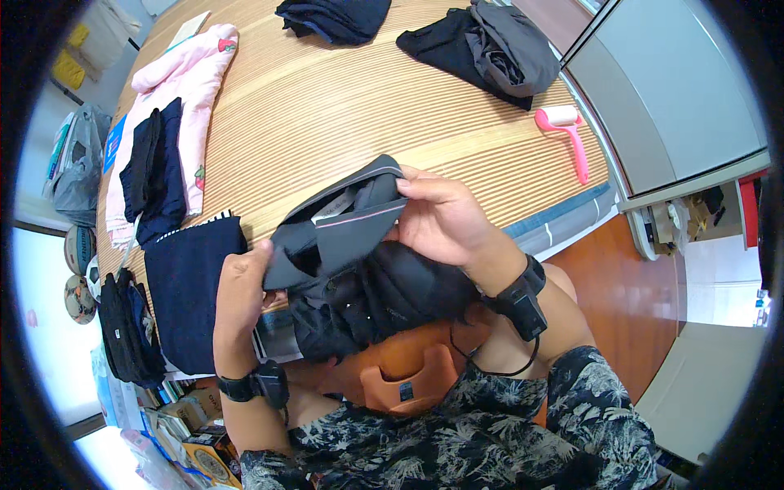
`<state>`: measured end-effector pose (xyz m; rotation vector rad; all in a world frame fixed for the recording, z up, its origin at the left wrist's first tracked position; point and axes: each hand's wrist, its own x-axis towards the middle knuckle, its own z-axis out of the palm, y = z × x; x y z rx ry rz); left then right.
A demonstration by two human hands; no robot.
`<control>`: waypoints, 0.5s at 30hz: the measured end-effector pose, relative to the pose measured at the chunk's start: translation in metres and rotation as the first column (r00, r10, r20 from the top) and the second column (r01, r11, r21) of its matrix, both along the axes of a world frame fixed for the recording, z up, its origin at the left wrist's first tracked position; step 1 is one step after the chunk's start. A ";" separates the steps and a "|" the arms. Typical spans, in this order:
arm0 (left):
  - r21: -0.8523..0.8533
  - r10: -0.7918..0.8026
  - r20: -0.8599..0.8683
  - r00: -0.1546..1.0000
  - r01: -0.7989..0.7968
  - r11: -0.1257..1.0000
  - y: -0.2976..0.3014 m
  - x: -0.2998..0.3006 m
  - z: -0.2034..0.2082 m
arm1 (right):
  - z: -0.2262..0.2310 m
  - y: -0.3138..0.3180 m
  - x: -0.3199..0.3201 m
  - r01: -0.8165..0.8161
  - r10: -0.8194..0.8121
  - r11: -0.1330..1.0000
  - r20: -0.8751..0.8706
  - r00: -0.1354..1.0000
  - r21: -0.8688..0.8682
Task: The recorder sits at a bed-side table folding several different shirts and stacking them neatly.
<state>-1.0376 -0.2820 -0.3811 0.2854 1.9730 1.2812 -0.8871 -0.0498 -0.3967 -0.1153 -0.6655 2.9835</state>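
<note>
A dark grey collared shirt [359, 237] with a thin pink line along its collar is held up over the near edge of the bed mat. My left hand [243, 279] pinches the collar's left end between thumb and fingers. At the collar's right end, my right hand [445, 214] grips the fabric, thumb on top and palm partly turned up. The collar stands in a loop, with a pale label inside. Below it the black-looking body of the shirt hangs in folds toward my lap. Both wrists wear black strapped devices.
Folded navy clothing [192, 290] lies at the left, beside a pink blanket [175, 77] with dark garments on it. Dark clothes [335, 18] and a grey-black pile [506, 57] sit at the far side. A pink lint roller [572, 139] rests near the right edge, by a cabinet [674, 90].
</note>
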 end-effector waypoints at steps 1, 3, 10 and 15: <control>-0.016 -0.130 -0.001 0.992 0.130 0.991 -0.006 -0.010 -0.009 | 0.001 0.000 -0.001 0.022 -0.025 0.998 0.060 0.998 0.053; 0.025 -0.110 0.005 0.994 0.110 0.994 -0.001 -0.005 -0.011 | 0.002 0.001 -0.001 0.040 -0.053 0.994 0.120 0.991 0.106; 0.027 -0.127 -0.049 0.991 0.128 0.991 0.005 -0.002 -0.018 | -0.007 0.010 0.004 -0.021 -0.026 0.986 0.275 0.961 0.166; 0.614 -0.029 0.479 0.877 -0.311 0.726 -0.005 -0.012 -0.036 | -0.032 0.017 -0.008 0.004 0.019 0.992 0.174 0.985 -0.129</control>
